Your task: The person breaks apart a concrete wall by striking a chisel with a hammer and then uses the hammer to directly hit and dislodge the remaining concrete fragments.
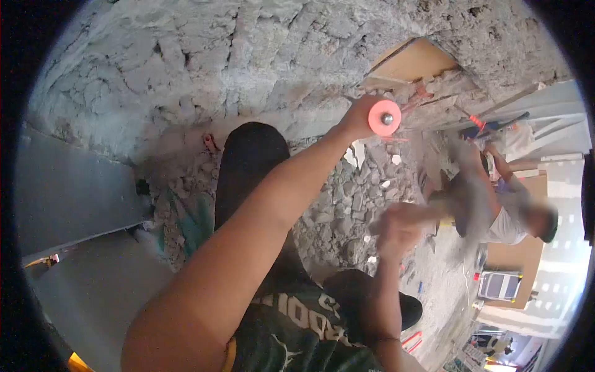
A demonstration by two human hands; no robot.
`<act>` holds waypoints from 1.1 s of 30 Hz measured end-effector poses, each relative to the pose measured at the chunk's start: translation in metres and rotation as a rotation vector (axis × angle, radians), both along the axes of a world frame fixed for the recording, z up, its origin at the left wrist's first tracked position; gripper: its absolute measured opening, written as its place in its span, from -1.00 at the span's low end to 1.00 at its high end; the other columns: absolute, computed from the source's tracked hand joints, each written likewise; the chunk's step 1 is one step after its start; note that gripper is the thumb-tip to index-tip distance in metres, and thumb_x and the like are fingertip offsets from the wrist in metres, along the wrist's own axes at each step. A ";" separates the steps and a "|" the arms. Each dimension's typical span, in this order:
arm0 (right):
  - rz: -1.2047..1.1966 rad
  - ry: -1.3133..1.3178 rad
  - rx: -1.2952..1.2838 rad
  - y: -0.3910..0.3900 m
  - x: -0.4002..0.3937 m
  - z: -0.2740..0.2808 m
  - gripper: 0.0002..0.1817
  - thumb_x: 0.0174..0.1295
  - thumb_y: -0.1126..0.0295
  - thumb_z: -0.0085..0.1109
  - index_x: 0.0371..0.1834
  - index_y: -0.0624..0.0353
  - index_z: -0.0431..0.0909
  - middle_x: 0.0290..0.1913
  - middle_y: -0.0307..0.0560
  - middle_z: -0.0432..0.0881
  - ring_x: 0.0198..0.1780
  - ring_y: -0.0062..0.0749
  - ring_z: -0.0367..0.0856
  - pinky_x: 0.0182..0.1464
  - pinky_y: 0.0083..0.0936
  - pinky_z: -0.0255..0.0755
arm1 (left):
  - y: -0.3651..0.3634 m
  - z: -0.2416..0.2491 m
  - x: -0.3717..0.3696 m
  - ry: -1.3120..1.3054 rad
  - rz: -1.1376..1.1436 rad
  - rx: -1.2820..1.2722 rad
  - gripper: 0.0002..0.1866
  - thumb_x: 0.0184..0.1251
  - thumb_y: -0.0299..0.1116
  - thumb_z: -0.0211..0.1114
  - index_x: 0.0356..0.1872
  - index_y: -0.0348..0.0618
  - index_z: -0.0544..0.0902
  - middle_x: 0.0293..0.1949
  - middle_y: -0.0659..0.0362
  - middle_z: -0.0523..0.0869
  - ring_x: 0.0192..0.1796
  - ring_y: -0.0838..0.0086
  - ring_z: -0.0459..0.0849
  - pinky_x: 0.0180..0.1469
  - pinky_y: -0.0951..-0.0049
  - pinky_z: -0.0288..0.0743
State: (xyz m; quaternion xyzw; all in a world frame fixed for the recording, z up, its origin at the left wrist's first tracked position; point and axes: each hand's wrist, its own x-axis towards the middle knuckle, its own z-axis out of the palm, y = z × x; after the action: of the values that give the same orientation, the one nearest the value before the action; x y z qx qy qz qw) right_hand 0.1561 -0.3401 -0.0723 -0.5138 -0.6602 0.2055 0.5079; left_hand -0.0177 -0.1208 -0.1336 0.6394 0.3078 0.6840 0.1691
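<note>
My left hand (361,116) is closed around a chisel with a round pink-red guard (377,121), whose metal striking end (388,119) points toward the camera. The chisel's far end is hidden, with the rough, broken wall (285,56) behind my hand. My right hand (400,234), blurred by motion, grips the pale handle (436,212) of a hammer lower and to the right. The hammer's head (472,197) is a grey blur, apart from the chisel. Rubble (338,217) lies below the wall, between my arms.
At the right a co-worker (505,214) crouches, near a red-handled tool (477,121). A board-lined opening (418,61) sits in the wall. Grey panels (74,186) stand at the left. A folded step stool (499,286) and a cable (466,273) are at the lower right.
</note>
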 end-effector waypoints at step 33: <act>-0.142 0.209 -0.327 0.026 0.022 -0.074 -0.84 0.26 0.36 0.18 -0.36 0.23 0.48 -0.60 -0.27 0.48 -0.61 -0.61 0.44 -0.55 -0.59 0.35 | -0.002 -0.004 0.010 0.157 -0.010 -0.017 -0.67 -0.12 -0.33 0.51 -0.24 -0.03 0.67 -0.29 0.12 0.72 -0.16 0.18 0.67 -0.05 0.23 0.50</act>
State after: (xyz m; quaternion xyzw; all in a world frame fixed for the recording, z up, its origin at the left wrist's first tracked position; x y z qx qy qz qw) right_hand 0.1777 -0.3141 -0.1462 -0.6106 -0.5238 0.3256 0.4968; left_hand -0.0080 -0.1225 -0.1376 0.6913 0.3229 0.6280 0.1533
